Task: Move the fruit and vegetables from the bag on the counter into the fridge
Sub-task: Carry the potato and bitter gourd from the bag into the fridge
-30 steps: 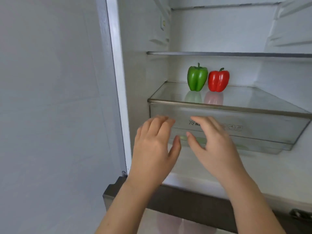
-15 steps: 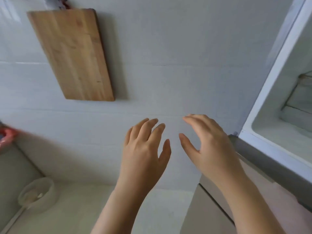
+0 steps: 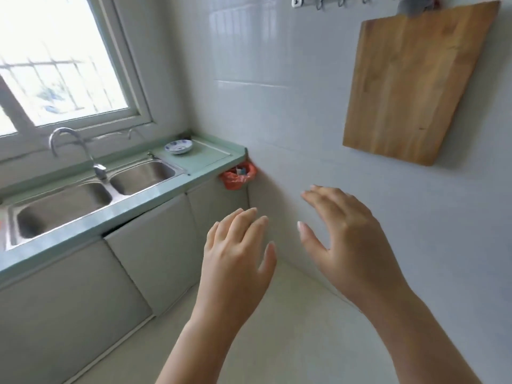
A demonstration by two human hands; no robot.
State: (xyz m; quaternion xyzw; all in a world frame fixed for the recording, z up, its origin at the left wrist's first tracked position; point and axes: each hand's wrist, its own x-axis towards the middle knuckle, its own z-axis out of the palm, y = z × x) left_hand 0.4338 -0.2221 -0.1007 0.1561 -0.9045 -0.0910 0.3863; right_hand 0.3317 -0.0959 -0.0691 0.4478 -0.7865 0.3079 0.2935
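My left hand (image 3: 235,253) and my right hand (image 3: 346,239) are both raised in front of me with fingers spread, and neither holds anything. They hover above the pale floor, near the tiled wall. The fridge is out of view, and so are the peppers. A green counter (image 3: 83,225) runs along the left side. An orange plastic bag (image 3: 238,176) hangs at the counter's far end, with something small inside that I cannot make out.
A steel double sink (image 3: 63,206) with a curved tap (image 3: 69,139) is set into the counter under a window. A small patterned dish (image 3: 178,146) sits at the counter's far end. A wooden cutting board (image 3: 410,81) hangs on the right wall. Grey cabinet doors (image 3: 155,250) line the left.
The view has swung left, from the open fridge with a green and a red pepper on its shelf, past the wall, to the sink counter. Both hands stay raised and empty.
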